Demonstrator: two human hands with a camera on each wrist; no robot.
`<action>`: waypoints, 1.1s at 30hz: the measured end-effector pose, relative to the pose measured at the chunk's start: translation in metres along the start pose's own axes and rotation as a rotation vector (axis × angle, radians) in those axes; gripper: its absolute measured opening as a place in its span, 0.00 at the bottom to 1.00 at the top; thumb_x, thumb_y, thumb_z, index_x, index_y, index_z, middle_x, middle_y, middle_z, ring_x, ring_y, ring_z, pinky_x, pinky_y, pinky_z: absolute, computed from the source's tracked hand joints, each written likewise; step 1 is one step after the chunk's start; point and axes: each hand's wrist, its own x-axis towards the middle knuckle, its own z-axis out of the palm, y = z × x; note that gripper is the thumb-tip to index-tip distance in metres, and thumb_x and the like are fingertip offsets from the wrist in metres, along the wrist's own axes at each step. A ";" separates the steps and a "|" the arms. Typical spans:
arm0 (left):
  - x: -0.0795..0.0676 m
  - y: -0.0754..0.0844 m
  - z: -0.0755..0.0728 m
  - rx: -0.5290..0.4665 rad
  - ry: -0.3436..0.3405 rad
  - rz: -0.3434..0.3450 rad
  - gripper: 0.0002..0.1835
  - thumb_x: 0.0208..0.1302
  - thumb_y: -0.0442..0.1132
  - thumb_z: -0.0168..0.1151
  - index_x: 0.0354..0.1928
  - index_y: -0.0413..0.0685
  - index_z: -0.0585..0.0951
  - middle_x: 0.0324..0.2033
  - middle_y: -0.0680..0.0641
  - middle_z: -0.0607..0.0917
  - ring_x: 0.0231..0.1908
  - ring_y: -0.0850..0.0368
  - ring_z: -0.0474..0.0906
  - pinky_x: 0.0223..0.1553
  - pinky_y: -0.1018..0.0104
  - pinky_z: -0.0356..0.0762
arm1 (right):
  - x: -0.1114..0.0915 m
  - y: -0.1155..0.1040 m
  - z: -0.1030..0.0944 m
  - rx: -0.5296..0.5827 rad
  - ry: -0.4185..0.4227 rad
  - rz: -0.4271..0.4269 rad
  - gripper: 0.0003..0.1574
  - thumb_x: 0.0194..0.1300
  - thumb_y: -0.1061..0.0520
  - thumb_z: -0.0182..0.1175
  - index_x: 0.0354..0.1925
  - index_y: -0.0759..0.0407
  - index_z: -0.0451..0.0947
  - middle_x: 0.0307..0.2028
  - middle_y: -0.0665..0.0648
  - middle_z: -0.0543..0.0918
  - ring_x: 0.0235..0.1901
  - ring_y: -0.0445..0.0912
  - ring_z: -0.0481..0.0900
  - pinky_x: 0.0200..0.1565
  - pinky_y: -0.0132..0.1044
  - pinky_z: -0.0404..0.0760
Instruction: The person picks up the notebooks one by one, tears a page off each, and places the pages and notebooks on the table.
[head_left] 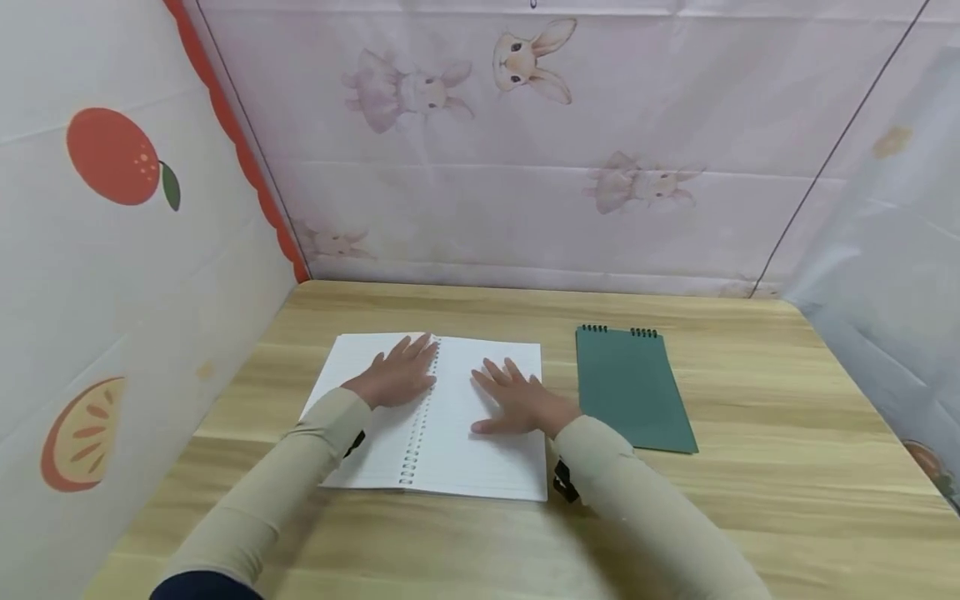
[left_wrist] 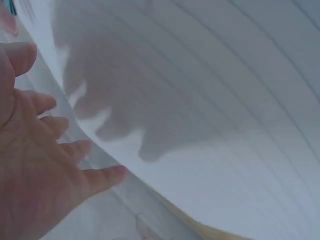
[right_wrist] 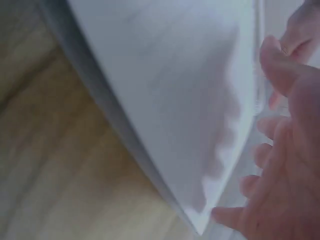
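A spiral-bound notebook [head_left: 480,462] with lined white pages lies spread flat on the table. Over its left page, close to the coil, is my left hand [head_left: 397,375], fingers extended and spread. My right hand [head_left: 517,400] is over the right page, its fingers likewise spread. Neither hand grips anything. In the left wrist view the palm [left_wrist: 40,165] faces the lined page [left_wrist: 225,125], which carries the hand's shadow. The right wrist view has the right hand [right_wrist: 280,160] beside the page edge, with part of the left hand [right_wrist: 302,30] beyond.
A green notepad [head_left: 633,387] with black top rings lies closed to the right of the notebook on the wood-grain table [head_left: 780,433]. Behind the table hangs a pink curtain [head_left: 480,208] printed with rabbits. A white sheet with fruit prints [head_left: 112,158] covers the left side.
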 end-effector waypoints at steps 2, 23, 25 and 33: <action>0.001 -0.001 0.004 -0.042 -0.019 -0.013 0.37 0.75 0.54 0.38 0.76 0.47 0.40 0.76 0.46 0.37 0.73 0.39 0.32 0.66 0.30 0.37 | 0.003 0.001 0.004 -0.005 -0.022 0.036 0.59 0.59 0.28 0.57 0.76 0.46 0.41 0.76 0.53 0.37 0.74 0.58 0.31 0.70 0.61 0.41; 0.015 0.012 0.005 0.008 -0.044 -0.037 0.37 0.75 0.56 0.35 0.76 0.47 0.39 0.76 0.49 0.38 0.74 0.46 0.33 0.66 0.31 0.36 | 0.001 0.030 -0.003 0.039 -0.026 0.121 0.61 0.54 0.30 0.64 0.76 0.41 0.45 0.76 0.51 0.40 0.74 0.56 0.32 0.71 0.58 0.42; 0.015 0.016 0.003 -0.003 -0.046 -0.048 0.37 0.75 0.56 0.36 0.76 0.46 0.40 0.76 0.48 0.39 0.74 0.46 0.34 0.66 0.30 0.37 | -0.001 0.032 -0.005 0.048 -0.033 0.123 0.60 0.54 0.30 0.64 0.76 0.41 0.45 0.76 0.51 0.40 0.74 0.56 0.33 0.70 0.59 0.43; 0.024 0.019 0.001 -0.005 -0.043 -0.037 0.37 0.75 0.55 0.40 0.76 0.45 0.43 0.76 0.47 0.42 0.74 0.45 0.38 0.66 0.30 0.42 | -0.004 0.035 -0.013 0.074 -0.058 0.129 0.59 0.56 0.35 0.65 0.76 0.44 0.46 0.76 0.53 0.40 0.74 0.58 0.32 0.69 0.61 0.44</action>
